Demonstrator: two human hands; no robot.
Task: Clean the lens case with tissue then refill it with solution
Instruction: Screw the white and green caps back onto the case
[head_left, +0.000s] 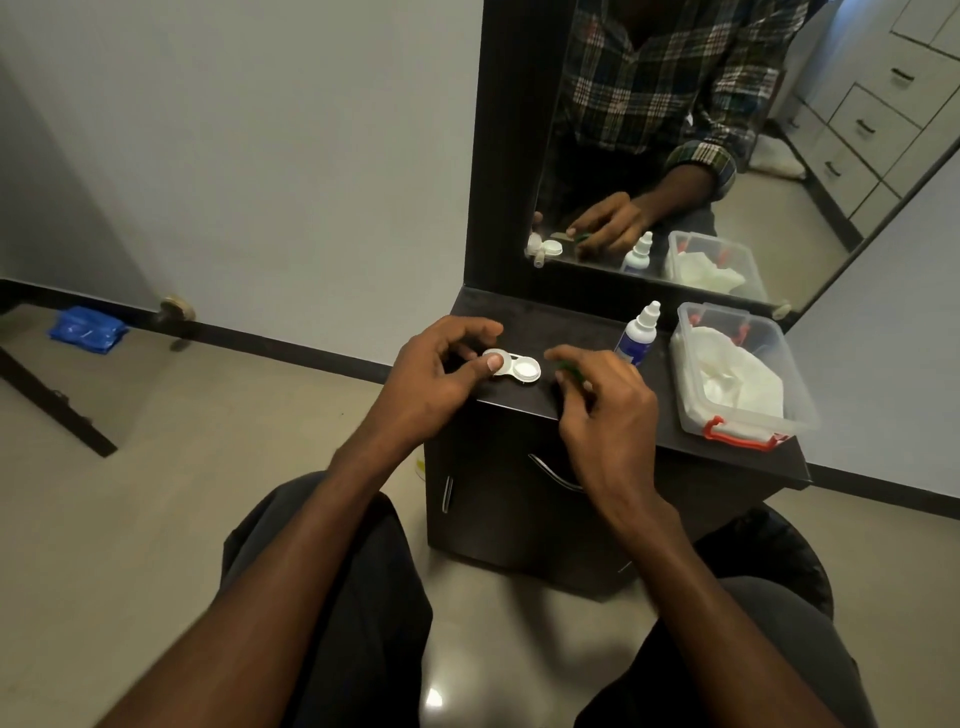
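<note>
A tall mirror (675, 130) fills the upper right of the frame, doubling the items on the dark cabinet top (519, 317) below it. At right centre sits a clear plastic box (779, 364) with red-orange latches, holding crumpled white tissue (727, 374); just left of it stands a small white solution bottle (638, 335) with a blue label and pointed cap. A blue packet (85, 328) lies on the floor at far left. The lens case (514, 366), two round translucent white wells joined by a bridge, rests at frame centre. The left hand (431, 379) pinches its left well, thumb pressed on the rim. The right hand (602, 405) curls its fingers round something small and green (569, 370), possibly a cap, mostly hidden
</note>
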